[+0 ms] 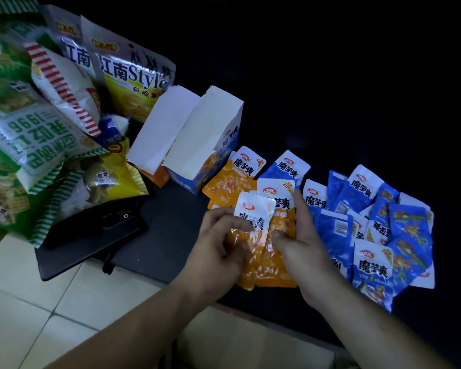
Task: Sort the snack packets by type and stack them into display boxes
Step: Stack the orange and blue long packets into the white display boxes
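Note:
My left hand (218, 249) and my right hand (301, 249) together hold a small stack of orange snack packets (264, 265) above a dark surface. Fingers of both hands curl around the packets' edges. More orange packets (229, 179) lie just beyond, near the boxes. A heap of several blue packets (370, 225) spreads to the right of my right hand. Two open display boxes stand behind: an orange one (155, 145) on the left and a blue one (197, 153) beside it, both with white insides showing.
Large snack bags (51, 115) are piled at the left, some green, some yellow. A black flat object (91, 235) lies on the dark surface (165, 235) left of my hands. Pale floor tiles (37, 302) show below. The far right and back are dark.

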`<state>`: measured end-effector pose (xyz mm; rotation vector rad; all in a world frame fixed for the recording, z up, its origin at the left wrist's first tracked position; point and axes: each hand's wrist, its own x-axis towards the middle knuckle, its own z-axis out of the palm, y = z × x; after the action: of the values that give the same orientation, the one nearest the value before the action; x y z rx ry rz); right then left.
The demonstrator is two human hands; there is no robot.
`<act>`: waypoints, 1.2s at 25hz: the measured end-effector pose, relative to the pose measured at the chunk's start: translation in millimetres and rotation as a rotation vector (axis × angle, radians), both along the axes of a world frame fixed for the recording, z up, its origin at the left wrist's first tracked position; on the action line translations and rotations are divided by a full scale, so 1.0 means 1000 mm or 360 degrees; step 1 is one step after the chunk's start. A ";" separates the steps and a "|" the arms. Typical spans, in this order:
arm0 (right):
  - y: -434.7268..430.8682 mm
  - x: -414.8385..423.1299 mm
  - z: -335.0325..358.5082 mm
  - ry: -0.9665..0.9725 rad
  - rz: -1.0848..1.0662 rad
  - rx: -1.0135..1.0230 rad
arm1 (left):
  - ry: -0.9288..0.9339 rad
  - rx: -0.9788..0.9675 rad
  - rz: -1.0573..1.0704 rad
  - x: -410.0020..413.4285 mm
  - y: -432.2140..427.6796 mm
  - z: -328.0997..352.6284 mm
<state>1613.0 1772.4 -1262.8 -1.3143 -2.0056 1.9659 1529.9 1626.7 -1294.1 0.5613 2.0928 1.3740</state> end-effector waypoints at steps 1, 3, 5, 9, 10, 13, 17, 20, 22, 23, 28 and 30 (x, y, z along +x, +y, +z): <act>-0.001 0.000 0.000 0.0005 0.0006 -0.0015 | -0.0059 0.0013 0.0095 -0.001 0.000 0.001; -0.004 0.001 -0.002 0.0043 0.0003 -0.0046 | -0.0270 0.0065 0.0290 -0.002 0.003 0.008; -0.009 -0.001 -0.002 0.0103 -0.0049 -0.0112 | -0.0339 0.0093 0.0374 0.001 0.009 0.008; -0.025 -0.012 0.000 0.0160 -0.0074 -0.0109 | -0.0319 0.0101 0.0357 0.015 0.016 0.013; -0.027 -0.015 0.001 0.0171 -0.0086 -0.0082 | -0.0394 0.0136 0.0363 0.017 0.017 0.016; -0.028 -0.022 0.002 0.0223 -0.0139 -0.0105 | -0.0632 0.0335 0.0248 0.016 0.013 0.027; -0.034 -0.033 0.009 0.0205 -0.0071 -0.0134 | -0.0669 0.0425 0.0057 0.006 -0.002 0.039; -0.031 -0.046 0.022 0.0184 0.0114 0.0000 | -0.0627 0.0394 0.0038 -0.014 -0.019 0.036; -0.018 -0.057 0.029 0.0205 0.0216 0.0159 | -0.0608 0.0374 0.0023 -0.024 -0.033 0.035; -0.012 -0.062 0.031 0.0230 0.0266 0.0189 | -0.0616 0.0345 -0.0004 -0.026 -0.039 0.037; -0.010 -0.077 0.032 0.0158 0.0595 0.0068 | -0.0648 0.0206 -0.0092 -0.034 -0.052 0.039; -0.015 -0.078 0.027 0.0125 0.0681 0.0104 | -0.0614 0.0238 -0.0070 -0.041 -0.052 0.038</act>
<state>1534.7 1757.1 -1236.3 -0.8288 -2.4464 2.0424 1488.6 1574.9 -1256.4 0.3628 1.6723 1.4874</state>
